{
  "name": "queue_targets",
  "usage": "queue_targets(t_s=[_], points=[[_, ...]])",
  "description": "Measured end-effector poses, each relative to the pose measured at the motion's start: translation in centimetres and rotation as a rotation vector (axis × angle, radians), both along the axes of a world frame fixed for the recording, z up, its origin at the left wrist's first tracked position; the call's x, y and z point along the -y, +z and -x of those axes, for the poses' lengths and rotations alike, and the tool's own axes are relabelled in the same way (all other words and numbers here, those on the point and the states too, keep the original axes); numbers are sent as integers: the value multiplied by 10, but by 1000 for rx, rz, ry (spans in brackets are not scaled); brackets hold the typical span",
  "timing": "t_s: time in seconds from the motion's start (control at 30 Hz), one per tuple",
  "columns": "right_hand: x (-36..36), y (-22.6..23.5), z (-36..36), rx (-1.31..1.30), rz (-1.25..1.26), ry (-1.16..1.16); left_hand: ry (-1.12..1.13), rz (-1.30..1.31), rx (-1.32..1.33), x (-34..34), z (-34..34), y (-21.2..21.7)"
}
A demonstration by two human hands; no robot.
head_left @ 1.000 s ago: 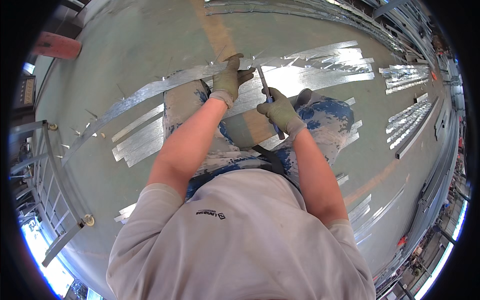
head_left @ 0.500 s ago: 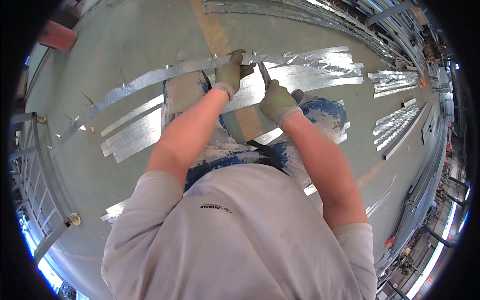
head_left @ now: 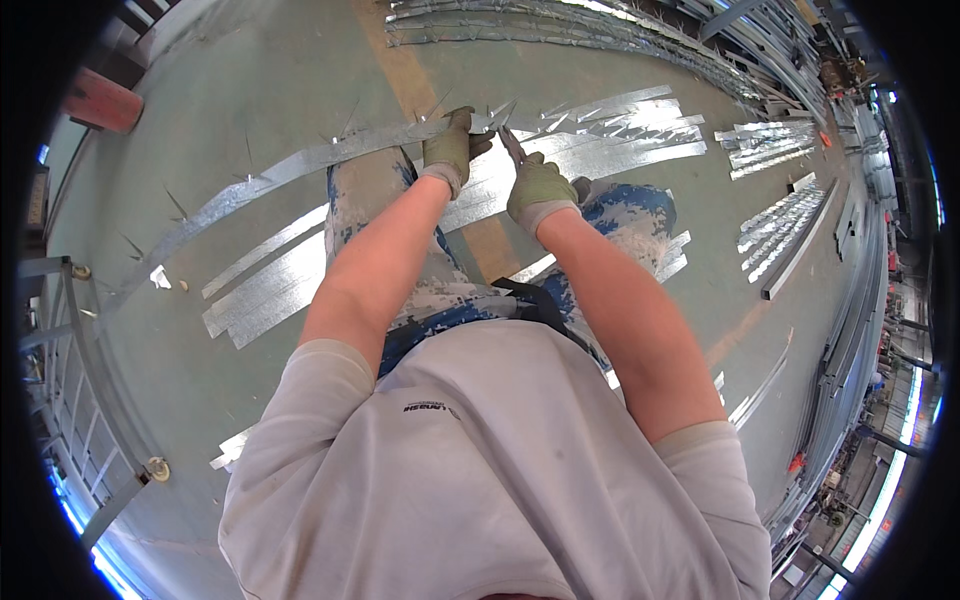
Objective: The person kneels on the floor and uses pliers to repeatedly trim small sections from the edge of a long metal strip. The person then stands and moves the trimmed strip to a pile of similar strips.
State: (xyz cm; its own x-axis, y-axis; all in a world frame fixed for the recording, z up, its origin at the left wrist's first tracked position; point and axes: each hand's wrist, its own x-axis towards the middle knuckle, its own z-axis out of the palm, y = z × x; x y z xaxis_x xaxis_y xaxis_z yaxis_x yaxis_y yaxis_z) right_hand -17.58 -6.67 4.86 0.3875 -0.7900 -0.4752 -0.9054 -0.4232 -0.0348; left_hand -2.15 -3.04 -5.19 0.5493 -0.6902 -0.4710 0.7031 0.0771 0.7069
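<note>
A long, thin galvanised metal strip (head_left: 300, 164) with upright pointed spikes runs across my knees, curving down toward the far left. My gloved left hand (head_left: 447, 150) is closed around it near the middle, thumb and fingers along its edge. In my gloved right hand (head_left: 540, 190) is a dark pair of pliers (head_left: 511, 147), gripped by the handles. Their jaws meet the strip just right of my left hand, at one of the spikes; whether they pinch it is too small to tell. Shiny flat metal strips (head_left: 600, 157) lie fanned out beneath.
Spiked strips (head_left: 560, 25) lie in rows at the far side. Smaller bundles (head_left: 783, 228) and long metal profiles (head_left: 820, 400) are on the right. A wheeled metal frame (head_left: 95, 400) stands at left, with a red cylinder (head_left: 103, 100) at far left.
The pliers and my right hand have shifted slightly left along the strip, closer to my left hand. The whole view has turned a little. My left hand keeps its hold.
</note>
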Motion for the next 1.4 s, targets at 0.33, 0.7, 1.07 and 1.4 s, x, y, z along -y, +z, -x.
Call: queue_targets(t_s=[0.33,0.7,1.07,1.4], points=[[6,3,26,172,-111,-34,169,-40,-51,-21,4,32],[18,-8,40,284,-202,-25,267,167,-91,-50,2,36],[98,-21,60,281,-144,-13,104,258,-77,-54,-17,47],[111,-71,68,460,-563,-249,135,225,-92,-40,-30,24]])
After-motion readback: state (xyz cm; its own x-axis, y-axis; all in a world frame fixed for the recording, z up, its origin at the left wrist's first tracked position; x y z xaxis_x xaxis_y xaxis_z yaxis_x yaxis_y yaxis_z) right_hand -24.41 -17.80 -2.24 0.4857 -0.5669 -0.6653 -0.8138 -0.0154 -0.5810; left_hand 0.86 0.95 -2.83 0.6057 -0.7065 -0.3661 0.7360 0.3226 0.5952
